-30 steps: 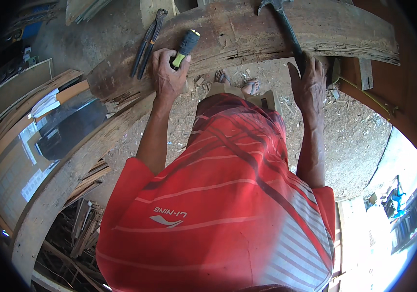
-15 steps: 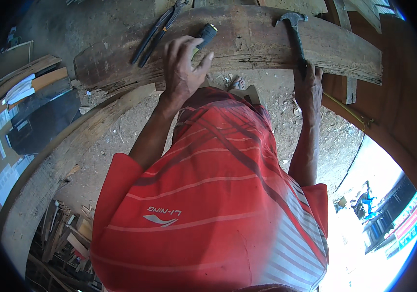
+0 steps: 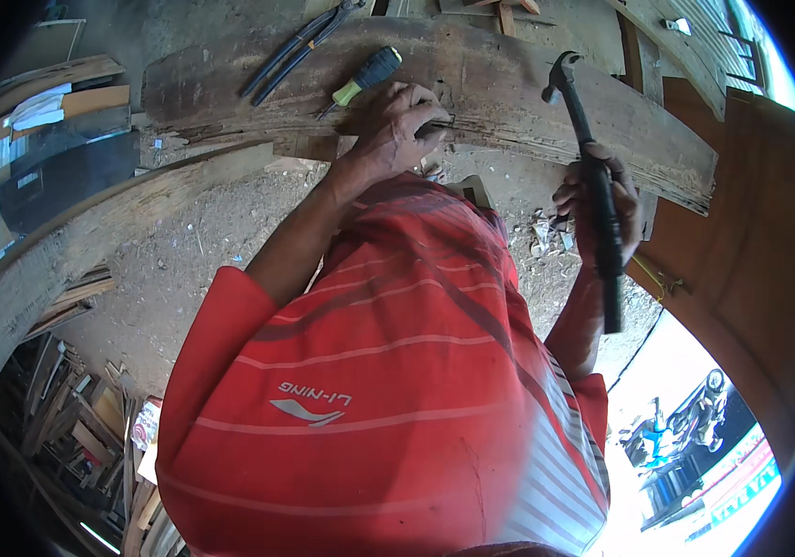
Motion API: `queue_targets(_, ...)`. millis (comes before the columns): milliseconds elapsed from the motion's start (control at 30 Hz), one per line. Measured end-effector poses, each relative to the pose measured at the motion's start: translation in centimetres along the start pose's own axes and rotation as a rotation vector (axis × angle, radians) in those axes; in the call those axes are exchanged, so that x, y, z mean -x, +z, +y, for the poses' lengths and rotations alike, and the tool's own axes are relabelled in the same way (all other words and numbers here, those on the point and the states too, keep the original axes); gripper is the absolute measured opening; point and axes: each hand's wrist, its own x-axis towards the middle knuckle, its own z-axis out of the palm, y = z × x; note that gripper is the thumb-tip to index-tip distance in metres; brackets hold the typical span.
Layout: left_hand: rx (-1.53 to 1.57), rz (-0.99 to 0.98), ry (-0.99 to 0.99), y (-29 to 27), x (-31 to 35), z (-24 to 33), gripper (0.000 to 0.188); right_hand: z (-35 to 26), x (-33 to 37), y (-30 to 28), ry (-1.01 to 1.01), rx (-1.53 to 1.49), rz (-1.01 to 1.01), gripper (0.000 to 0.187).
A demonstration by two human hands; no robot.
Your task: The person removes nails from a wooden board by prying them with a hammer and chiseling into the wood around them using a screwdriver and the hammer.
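Note:
My right hand (image 3: 613, 200) grips a claw hammer (image 3: 576, 107) by its dark handle and holds it above the right part of a weathered plank (image 3: 509, 79). The hammer's head points away from me. At the plank's near, splintered edge rests my left hand (image 3: 407, 125), its fingers curled together. Whatever is between those fingers is too small or hidden to make out. Just beyond that hand lies a screwdriver (image 3: 370, 76) with a black and green handle, its tip toward me. Farther left, long-handled pincers (image 3: 300, 51) lie across the plank.
A long curved board (image 3: 128, 227) runs along my left side. Scrap wood (image 3: 82, 408) is heaped at the lower left, and dark panels (image 3: 68, 181) lean above it. A large brown wooden sheet (image 3: 732, 186) stands at the right. Outside, a motorcycle (image 3: 681, 422) shows in bright light.
My right hand has lifted the hammer off the plank and drawn it nearer. My left hand has moved right, away from the screwdriver, and its spread fingers have curled at the plank's edge.

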Motion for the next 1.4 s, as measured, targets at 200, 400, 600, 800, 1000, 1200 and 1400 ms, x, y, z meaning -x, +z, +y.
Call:
queue_targets(200,0.003,0.004,-0.015,-0.2,-0.2,-0.1,0.026,-4.0,-0.4,1.9,-0.113,0.266,-0.095,0.074)
queue_targets(400,0.008,0.053,-0.025,0.7,0.5,-0.4,0.024,-3.2,-1.4,3.3,-0.264,0.962,0.046,0.044)
queue_targets(600,-0.01,0.052,0.004,0.7,0.5,-0.9,0.024,-0.8,-5.3,5.2,-0.523,0.293,-0.07,0.013)
queue_targets(800,-0.008,-0.011,0.017,0.3,0.6,-0.9,0.026,-0.8,-8.0,10.7,-0.346,0.334,-0.069,0.024)
queue_targets(1000,-0.012,-0.027,0.011,0.2,0.6,-1.1,0.031,0.7,-11.5,13.0,-0.298,0.512,-0.037,0.023)
queue_targets(1200,0.0,-0.004,0.042,0.8,0.6,-1.6,0.033,1.3,-13.7,14.2,-0.263,0.53,-0.068,0.026)
queue_targets(1400,-0.005,0.045,0.059,1.2,0.6,-1.9,0.034,1.1,-13.9,14.9,-0.278,0.387,-0.125,0.023)
